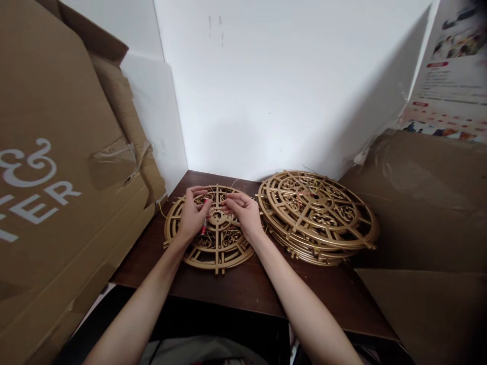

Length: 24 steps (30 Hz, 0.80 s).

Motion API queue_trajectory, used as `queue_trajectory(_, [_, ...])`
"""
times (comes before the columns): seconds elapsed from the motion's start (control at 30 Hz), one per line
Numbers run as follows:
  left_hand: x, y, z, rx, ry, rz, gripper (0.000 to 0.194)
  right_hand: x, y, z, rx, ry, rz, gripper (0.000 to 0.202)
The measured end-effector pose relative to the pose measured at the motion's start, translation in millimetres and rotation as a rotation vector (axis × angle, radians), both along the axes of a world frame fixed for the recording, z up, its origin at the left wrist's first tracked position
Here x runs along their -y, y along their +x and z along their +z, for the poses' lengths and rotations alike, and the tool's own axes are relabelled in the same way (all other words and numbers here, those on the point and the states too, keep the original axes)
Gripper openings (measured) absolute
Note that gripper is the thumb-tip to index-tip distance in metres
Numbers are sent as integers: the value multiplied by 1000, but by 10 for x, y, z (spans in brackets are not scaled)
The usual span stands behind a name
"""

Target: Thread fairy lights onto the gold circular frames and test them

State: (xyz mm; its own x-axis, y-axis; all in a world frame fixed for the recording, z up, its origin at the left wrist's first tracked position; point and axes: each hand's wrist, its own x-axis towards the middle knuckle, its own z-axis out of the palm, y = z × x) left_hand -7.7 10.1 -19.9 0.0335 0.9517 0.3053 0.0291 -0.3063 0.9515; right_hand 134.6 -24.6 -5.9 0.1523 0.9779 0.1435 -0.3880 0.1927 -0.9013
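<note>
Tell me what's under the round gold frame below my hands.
Dark brown tabletop shows around the round gold frame; its gaps look dark too. Whatever lies directly beneath its bars is covered, and your left hand and right hand hide more.

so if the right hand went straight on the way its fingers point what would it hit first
Most likely the left hand, with the red item in it: the right hand points across toward them over the gold disc. Depth is unclear, so it might pass slightly above or behind.
</note>
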Motion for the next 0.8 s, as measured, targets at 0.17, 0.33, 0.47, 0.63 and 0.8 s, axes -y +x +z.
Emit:
queue_trajectory(0.17, [59,-10,114,-61,87,-78,25,-7,6,3,61,18,-48,21])
queue_trajectory(0.33, [52,-19,118,-183,175,-89,17,44,-31,31,193,63,-44,17])
queue_trajectory(0.47, [62,-18,139,-129,163,-43,16,78,-64,10,386,58,-65,17])
queue_trajectory(0.63, [83,-21,157,-85,62,-67,17,65,-58,-50,545,55,-109,19])
queue_trajectory(0.8, [87,-28,158,-99,57,-85,16,53,-30,-62,655,74,-122,22])
